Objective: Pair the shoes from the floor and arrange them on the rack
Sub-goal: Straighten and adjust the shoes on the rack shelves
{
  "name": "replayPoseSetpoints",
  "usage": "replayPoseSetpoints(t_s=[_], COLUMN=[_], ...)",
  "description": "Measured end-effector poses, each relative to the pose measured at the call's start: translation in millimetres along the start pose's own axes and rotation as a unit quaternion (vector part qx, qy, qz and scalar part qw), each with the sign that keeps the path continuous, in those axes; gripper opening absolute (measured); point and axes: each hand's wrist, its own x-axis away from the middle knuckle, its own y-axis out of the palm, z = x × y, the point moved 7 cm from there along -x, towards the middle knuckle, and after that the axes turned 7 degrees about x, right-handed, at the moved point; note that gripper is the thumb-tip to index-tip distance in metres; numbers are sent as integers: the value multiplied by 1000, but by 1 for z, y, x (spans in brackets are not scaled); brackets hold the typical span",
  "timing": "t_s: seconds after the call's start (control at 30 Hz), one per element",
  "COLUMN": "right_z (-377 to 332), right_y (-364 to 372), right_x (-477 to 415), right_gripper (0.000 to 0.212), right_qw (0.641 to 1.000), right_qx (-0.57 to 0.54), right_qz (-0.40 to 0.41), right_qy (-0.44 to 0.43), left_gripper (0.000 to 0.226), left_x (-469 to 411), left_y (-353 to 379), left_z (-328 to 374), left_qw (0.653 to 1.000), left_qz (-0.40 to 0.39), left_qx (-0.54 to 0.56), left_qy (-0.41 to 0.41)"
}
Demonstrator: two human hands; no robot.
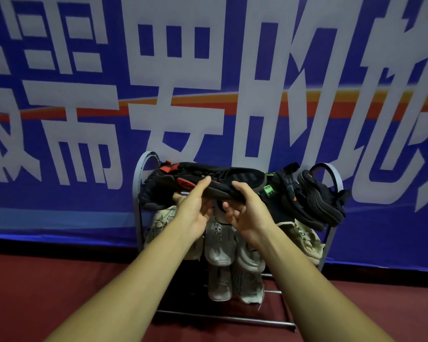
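Note:
A grey metal shoe rack (pixel 139 183) stands against the blue banner. Both my hands hold a black sneaker with red accents (pixel 223 177) sideways over the top shelf: my left hand (pixel 195 206) grips it from below with the thumb on its side, and my right hand (pixel 247 208) grips its sole edge. A black shoe with a green tag (pixel 272 193) lies just right of it, and black sandals (pixel 316 198) lean at the top shelf's right end. Beige and grey shoes (pixel 219 240) fill the middle shelf.
Grey sneakers (pixel 220 285) sit on a lower shelf, above bare front rails (pixel 223 317). A dark red carpet (pixel 59 292) covers the floor on both sides of the rack. The blue banner (pixel 84 144) with large white characters hangs directly behind.

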Motion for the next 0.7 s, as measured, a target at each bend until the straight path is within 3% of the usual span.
replayPoseSetpoints(t_s=[0.07, 0.17, 0.23, 0.37, 0.43, 0.53, 0.6, 0.7], right_z=[0, -1, -2, 1, 4, 7, 12, 17], right_y=[2, -8, -16, -17, -10, 4, 8, 10], right_x=[4, 5, 2, 0, -3, -6, -8, -12], right_gripper=[36, 46, 40, 12, 13, 28, 22, 38], right_qw=[1000, 1000, 1000, 999, 999, 998, 998, 997], right_qx=[9, 2, -10, 28, 30, 26, 34, 54], right_qz=[-22, -2, 12, -4, -25, -48, -39, -18], right_qy=[8, 15, 12, 25, 13, -22, -30, -45], left_gripper=[83, 56, 42, 57, 45, 14, 15, 15], left_x=[-5, -12, -10, -10, -8, -4, -1, 0], left_y=[-3, -11, -11, -9, -8, -5, -4, -8], left_z=[9, 23, 28, 37, 39, 38, 34, 26], left_qw=[1000, 1000, 1000, 1000, 999, 995, 986, 980], left_qz=[4, -2, -18, -31, -32, -61, -76, -57], left_qx=[17, 6, -7, -5, 10, -75, -149, -190], left_qy=[-5, 0, -10, 3, 8, 23, 17, 6])
